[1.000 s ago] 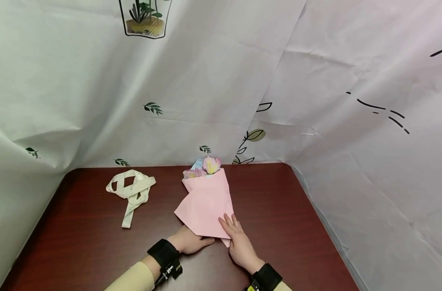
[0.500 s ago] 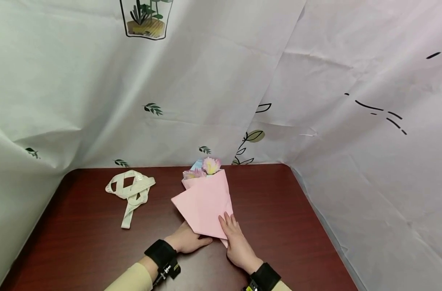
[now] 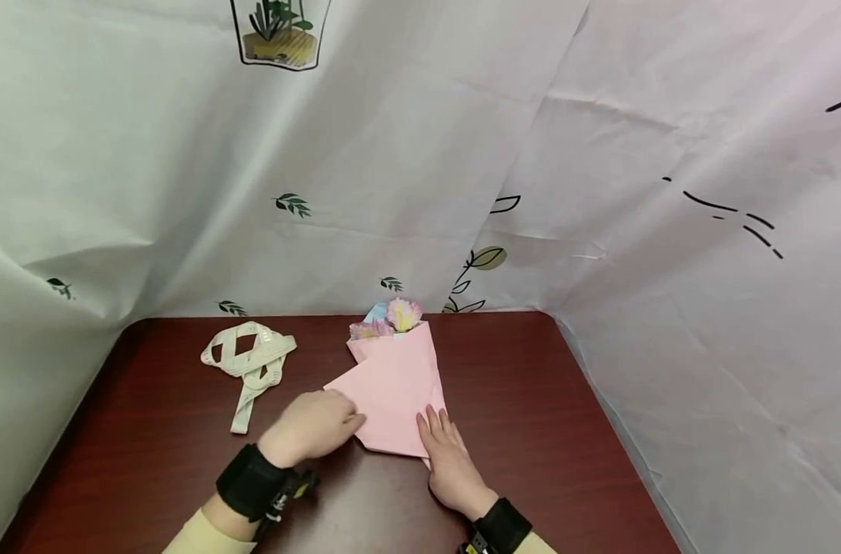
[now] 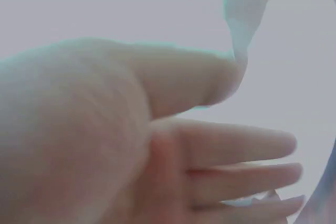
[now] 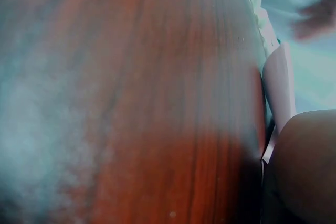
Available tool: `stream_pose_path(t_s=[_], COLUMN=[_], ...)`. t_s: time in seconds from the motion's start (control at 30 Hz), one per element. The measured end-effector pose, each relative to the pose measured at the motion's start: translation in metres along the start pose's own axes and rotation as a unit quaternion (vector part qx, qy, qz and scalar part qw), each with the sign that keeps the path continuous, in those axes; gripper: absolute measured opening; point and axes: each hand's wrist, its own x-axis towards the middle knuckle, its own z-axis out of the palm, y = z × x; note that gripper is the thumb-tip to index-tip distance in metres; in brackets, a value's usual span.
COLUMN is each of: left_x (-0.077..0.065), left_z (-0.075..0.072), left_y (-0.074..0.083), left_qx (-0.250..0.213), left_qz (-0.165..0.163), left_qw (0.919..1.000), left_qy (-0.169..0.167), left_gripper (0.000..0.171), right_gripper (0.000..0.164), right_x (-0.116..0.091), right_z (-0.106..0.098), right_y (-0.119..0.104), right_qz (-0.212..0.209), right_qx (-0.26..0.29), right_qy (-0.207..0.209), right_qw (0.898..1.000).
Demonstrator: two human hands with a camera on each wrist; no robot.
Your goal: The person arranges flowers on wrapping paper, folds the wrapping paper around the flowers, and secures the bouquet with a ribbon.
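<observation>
Pink wrapping paper (image 3: 399, 385) is folded around a small bunch of pink and yellow artificial flowers (image 3: 402, 315), whose heads show at its far end. My right hand (image 3: 451, 465) lies with straight fingers on the paper's lower right edge; the right wrist view shows part of that hand (image 5: 310, 166) beside the standing paper edge (image 5: 278, 82). Over the paper's left corner is my left hand (image 3: 316, 423), partly covering it. In the left wrist view the left hand (image 4: 131, 119) has its thumb and fingers extended, nothing between them. Whatever wraps the stems is hidden under the paper.
A loosely coiled, pale tape measure (image 3: 254, 354) lies at the back left of the brown table (image 3: 150, 462). Behind the table hangs a white cloth (image 3: 420, 154) with leaf prints. Black camera bands (image 3: 254, 485) circle both wrists.
My left hand has come out from under the paper's left side and moved up and left above that corner. The paper's left flap shifted slightly. My right hand stays in place.
</observation>
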Motion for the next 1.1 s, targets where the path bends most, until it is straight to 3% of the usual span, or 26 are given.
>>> stream_pose_path(t_s=[0.03,0.1,0.2,0.33,0.5,0.6,0.67,0.83,0.93,1.1], left_x=[0.003,0.010,0.017,0.018,0.019,0.018,0.019,0.018,0.015,0.017], left_z=[0.005,0.023,0.057,0.090,0.116,0.115,0.122,0.117,0.105,0.104], left_y=[0.006,0.017,0.029,0.037,0.030,0.029,0.022,0.020,0.028,0.028], left_qx=[0.003,0.004,0.013,0.043,-0.010,-0.006,-0.001,0.015,0.024,0.031], left_qz=[0.032,0.096,0.149,0.132,0.110,0.097,0.107,0.127,0.121,0.118], left_qw=[0.9994,0.9953,0.9877,0.9864,0.9901,0.9906,0.9908,0.9877,0.9869,0.9866], left_qy=[0.010,0.007,-0.046,-0.088,-0.087,-0.096,-0.083,-0.090,-0.104,-0.108], left_gripper=[0.024,0.036,0.067,0.086,0.097,0.098,0.098,0.089,0.086,0.087], right_gripper=[0.086,0.082,0.076,0.076,0.084,0.083,0.080,0.078,0.072,0.067], right_x=[-0.001,-0.002,-0.001,0.002,0.000,-0.002,-0.003,-0.006,-0.007,-0.005], right_z=[-0.001,-0.001,-0.002,-0.003,-0.007,-0.010,-0.013,-0.022,-0.024,-0.022], right_y=[0.000,-0.001,-0.002,-0.004,-0.003,-0.001,0.000,0.007,0.014,0.022], right_qz=[0.000,-0.006,-0.015,-0.013,-0.003,-0.006,-0.012,-0.011,-0.008,-0.016], right_qx=[-0.002,-0.006,-0.014,-0.020,-0.021,-0.028,-0.026,0.010,0.031,0.033], right_qy=[0.002,0.008,0.008,-0.011,-0.033,-0.040,-0.045,-0.070,-0.079,-0.069], right_qw=[1.000,1.000,1.000,1.000,0.999,0.999,0.999,0.997,0.996,0.997])
